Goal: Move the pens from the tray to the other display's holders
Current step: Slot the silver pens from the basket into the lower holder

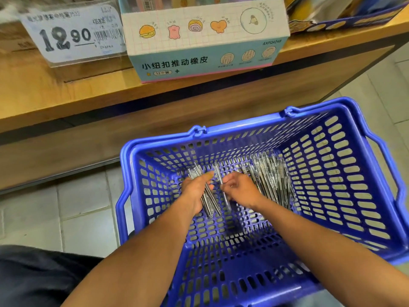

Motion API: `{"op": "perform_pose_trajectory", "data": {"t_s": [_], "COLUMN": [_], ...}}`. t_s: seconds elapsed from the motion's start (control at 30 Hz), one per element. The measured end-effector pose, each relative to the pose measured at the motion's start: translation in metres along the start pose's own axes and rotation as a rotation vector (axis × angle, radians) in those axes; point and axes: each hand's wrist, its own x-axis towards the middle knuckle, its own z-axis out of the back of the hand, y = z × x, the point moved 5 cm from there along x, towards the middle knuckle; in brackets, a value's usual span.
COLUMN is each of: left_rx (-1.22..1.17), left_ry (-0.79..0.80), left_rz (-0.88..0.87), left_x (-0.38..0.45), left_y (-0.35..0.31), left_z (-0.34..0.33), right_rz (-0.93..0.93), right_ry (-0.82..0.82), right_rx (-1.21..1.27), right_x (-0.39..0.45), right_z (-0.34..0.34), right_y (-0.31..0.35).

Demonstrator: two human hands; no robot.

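Note:
A blue plastic shopping basket (365,165) stands on the floor below a wooden shelf. Both my hands reach down into it. My left hand (195,191) grips a bundle of several clear-barrelled pens (209,202), whose ends stick out above and below my fist. Just to the right, my right hand (240,190) pinches a single clear pen (218,173) that stands nearly upright between the two hands. A loose pile of pens (272,176) lies on the basket floor to the right of my right hand.
The wooden shelf (66,94) runs across the top with an eraser display box (203,43) and a price tag reading 12.90 (70,34). Tiled floor (84,209) lies left of the basket. My dark trouser leg (33,275) fills the bottom left.

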Motion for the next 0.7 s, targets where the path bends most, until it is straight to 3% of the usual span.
{"op": "perform_pose_trajectory", "data": {"t_s": [0.1, 0.23, 0.3, 0.43, 0.6, 0.7], "left_rx": [0.008, 0.003, 0.056, 0.036, 0.021, 0.011], "left_ry": [0.082, 0.104, 0.047, 0.014, 0.011, 0.005], "left_rz": [0.000, 0.033, 0.019, 0.037, 0.036, 0.045], "left_x": [-0.005, -0.008, -0.008, -0.008, -0.008, -0.008], "left_y": [-0.003, 0.001, 0.001, 0.001, 0.001, 0.002], "left_z": [-0.007, -0.008, -0.004, 0.002, 0.003, 0.002], "right_rz": [0.076, 0.102, 0.071, -0.109, -0.230, -0.187], "right_ry": [0.119, 0.101, 0.006, -0.298, -0.228, -0.159], "right_rx": [0.128, 0.198, 0.088, -0.399, -0.750, -0.579], "right_x": [-0.014, -0.020, -0.014, -0.001, 0.004, 0.007], "right_z": [-0.014, -0.016, -0.005, 0.035, 0.035, 0.030], "right_y": [0.017, 0.020, 0.010, -0.024, -0.044, -0.041]}}
